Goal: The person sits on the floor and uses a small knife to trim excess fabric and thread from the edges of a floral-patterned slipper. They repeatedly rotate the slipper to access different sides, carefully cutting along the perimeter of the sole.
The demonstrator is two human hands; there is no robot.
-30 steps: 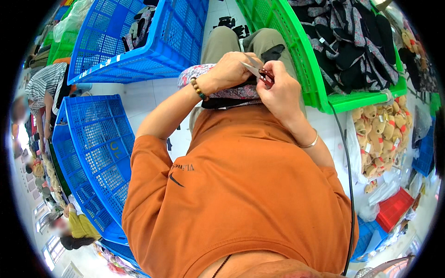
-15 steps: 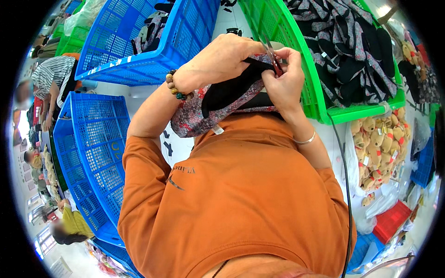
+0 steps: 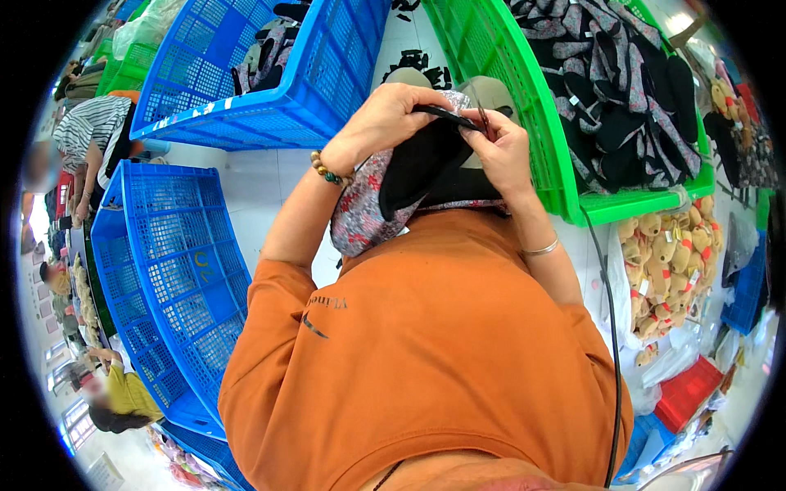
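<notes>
In my lap lies a sewn fabric piece (image 3: 360, 209), grey and red floral on one side and black on the other. My left hand (image 3: 383, 123) is closed on its upper black edge, the fingers pinching it near the middle. My right hand (image 3: 501, 155) pinches the same edge from the other side, thumb and fingertips together. In the right hand are slim scissors (image 3: 482, 121), blades pointing away from me; the handle is mostly hidden by the fingers. Whether the blades touch the cloth I cannot tell.
A green crate (image 3: 565, 200) heaped with similar floral and black pieces stands at the right. Blue crates (image 3: 221, 123) are at the left. Dark scraps (image 3: 413, 64) lie on the floor ahead. Beige plush toys (image 3: 667, 262) are piled at right, beside a hanging black cable (image 3: 607, 327).
Both hands have drawn the fabric edge straighter between them. My left hand has moved slightly down and toward the right. The scissors have turned more upright, and more of my shoes shows.
</notes>
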